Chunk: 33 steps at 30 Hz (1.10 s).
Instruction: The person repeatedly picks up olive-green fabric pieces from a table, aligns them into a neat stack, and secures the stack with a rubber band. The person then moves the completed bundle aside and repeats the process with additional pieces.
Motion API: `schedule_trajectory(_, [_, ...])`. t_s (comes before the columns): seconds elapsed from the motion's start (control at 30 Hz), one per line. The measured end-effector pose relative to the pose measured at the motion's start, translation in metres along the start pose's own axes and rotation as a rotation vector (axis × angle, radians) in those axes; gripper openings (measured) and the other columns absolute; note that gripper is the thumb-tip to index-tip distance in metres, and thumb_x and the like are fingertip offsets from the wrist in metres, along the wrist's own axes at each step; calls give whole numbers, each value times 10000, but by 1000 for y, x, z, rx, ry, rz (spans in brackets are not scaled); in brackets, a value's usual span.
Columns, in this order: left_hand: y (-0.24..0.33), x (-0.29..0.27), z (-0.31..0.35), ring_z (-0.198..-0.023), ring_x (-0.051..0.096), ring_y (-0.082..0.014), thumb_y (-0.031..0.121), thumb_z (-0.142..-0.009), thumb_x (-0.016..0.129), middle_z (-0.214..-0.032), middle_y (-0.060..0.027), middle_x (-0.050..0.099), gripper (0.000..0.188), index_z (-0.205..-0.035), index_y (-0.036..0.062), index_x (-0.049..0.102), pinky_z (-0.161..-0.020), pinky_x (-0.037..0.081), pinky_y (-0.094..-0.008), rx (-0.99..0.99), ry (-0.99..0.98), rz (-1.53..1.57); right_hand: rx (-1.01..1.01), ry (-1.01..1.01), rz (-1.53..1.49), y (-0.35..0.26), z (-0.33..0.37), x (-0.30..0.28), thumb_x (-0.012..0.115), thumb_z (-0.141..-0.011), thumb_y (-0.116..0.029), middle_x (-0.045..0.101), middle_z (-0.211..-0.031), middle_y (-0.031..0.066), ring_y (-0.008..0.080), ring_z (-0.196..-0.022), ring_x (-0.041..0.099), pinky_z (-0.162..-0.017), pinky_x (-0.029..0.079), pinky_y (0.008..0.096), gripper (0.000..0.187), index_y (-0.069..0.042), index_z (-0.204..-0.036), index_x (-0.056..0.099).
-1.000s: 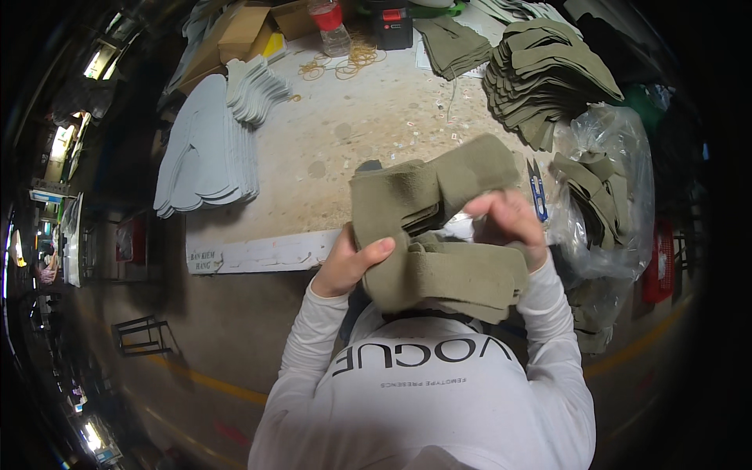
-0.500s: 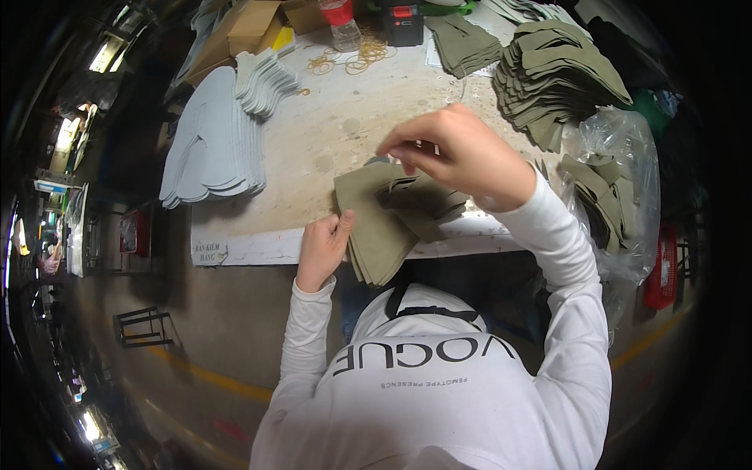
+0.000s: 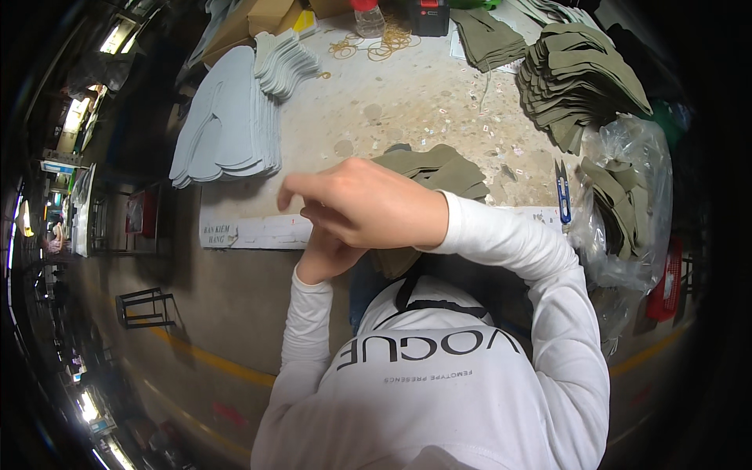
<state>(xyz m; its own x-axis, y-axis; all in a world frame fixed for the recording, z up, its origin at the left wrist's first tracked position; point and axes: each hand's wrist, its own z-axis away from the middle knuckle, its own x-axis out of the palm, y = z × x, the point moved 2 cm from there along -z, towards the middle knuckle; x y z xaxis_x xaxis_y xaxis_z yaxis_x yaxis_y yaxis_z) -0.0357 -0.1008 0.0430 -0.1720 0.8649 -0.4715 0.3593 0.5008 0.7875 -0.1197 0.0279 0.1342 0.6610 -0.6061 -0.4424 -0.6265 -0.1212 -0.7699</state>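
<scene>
My right hand crosses over my left hand at the table's front edge. Its fingers are bent and partly blurred, and whatever they pinch cannot be made out. Beneath it my left hand is mostly covered, fingers included. It stays beside a stack of olive fabric pieces, whose lower end shows under my right wrist and hangs over the edge. More olive fabric pieces lie on the table just beyond my right forearm.
Pale grey cut pieces are stacked at left. Olive piles stand at far right, near blue thread snips and a clear plastic bag of olive pieces. Rubber bands, a red-capped bottle and cardboard boxes are at the back.
My right hand has swung left and down from above the olive stack to over my left hand. The thread snips, mostly hidden before, now show. The view has shifted slightly.
</scene>
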Motion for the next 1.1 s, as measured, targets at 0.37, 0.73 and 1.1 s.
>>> schedule_trajectory(0.37, [14,-20,17,-673,532,-123,119,-942,617,-810,-62,554,179,-854,-34,645,-627,440,-259,-280,214,59,176,43,377,42,61,44,651,-890,-250,617,-752,97,322,-687,626,-589,486,402,200,-55,-848,630])
schedule_trajectory(0.73, [-18,-15,7,-763,548,-199,141,-886,695,-860,-86,578,180,-928,-27,645,-712,443,-310,-108,-5,174,69,219,0,22,48,36,617,-918,-216,651,-745,141,334,-663,642,-585,499,385,208,-32,-844,679])
schedule_trajectory(1.1, [1,-7,0,-704,558,-89,165,-999,545,-834,-26,612,195,-940,-14,596,-659,420,-218,-369,-59,282,-46,255,578,16,89,2,736,-762,-162,556,-1356,77,406,-1357,371,-963,440,411,252,-130,-1011,713])
